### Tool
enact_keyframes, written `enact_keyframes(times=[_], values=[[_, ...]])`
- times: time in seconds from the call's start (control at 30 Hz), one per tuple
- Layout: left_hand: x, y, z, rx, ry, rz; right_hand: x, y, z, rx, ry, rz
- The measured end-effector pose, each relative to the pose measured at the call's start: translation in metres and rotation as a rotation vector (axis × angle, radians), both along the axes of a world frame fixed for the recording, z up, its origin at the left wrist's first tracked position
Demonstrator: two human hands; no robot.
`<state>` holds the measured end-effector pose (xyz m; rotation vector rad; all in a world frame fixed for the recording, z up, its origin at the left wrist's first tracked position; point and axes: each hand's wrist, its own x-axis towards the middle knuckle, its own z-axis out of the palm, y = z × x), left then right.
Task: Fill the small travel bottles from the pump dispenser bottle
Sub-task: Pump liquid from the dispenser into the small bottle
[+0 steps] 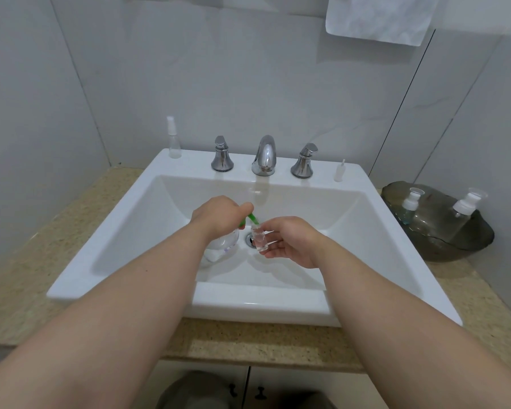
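Fingers [246,206] of left hand [216,215]: curled over the head of the pump dispenser bottle [223,246], clamped near the root of its green nozzle [252,218]. Fingers [273,254] of right hand [292,242]: pinched round small travel bottle [260,239], clear, uncapped, roughly upright, neck just under the nozzle tip; touching or just apart, not to be told. Both bottles inside the basin of the white sink [248,305], travel bottle directly above the drain [250,239], dispenser bottle just beside it, base hidden by the forearm. Fill level: unreadable, glass and liquid alike clear. On the sink's back ledge: faucet [264,156], tall spray bottle [174,140] at left, loose spray insert [339,172] at right. On the desk [248,343] at right: dark glass bowl [455,249] holding two more capped bottles [409,206] [462,211]. Step judged in hand: pumping into the travel bottle, with at least this one not yet capped. Hazards: narrow neck sliding off the nozzle tip on a hard press, sending liquid over the right fingers and down the drain; overfilling, owing to the unreadable level; wet, slippery glass dropping from a light pinch into the basin; dispenser tipping if pressed at a slant.
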<state>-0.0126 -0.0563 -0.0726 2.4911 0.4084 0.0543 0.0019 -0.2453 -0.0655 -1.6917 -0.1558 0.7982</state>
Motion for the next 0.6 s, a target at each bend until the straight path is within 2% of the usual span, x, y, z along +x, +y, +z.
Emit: enact_keyframes(times=[0.6], values=[[-0.0081, -0.0014, 0.0030, -0.010, -0.031, 0.009, 0.0030, 0.0003, 0.0005, 0.045, 0.023, -0.089]])
